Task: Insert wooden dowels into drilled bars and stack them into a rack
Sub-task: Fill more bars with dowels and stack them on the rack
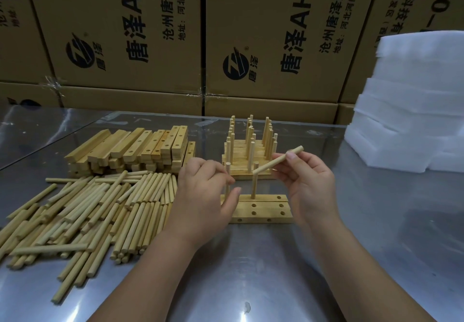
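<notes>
Steel table [251,271] (dowels [88,216] strewn left); cardboard boxes [125,33] behind, foam [414,108] right.

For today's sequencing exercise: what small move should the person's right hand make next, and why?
Probably tip the loose dowel in the right hand upright and seat it in the far bar's empty right hole; that bar's other two holes already hold dowels.

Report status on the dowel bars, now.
Left hand pinching upright wooden dowel in rear drilled wooden bar. Right hand holding loose tilted wooden dowel. Rear bar's right hole empty, nothing blocking it.
</notes>
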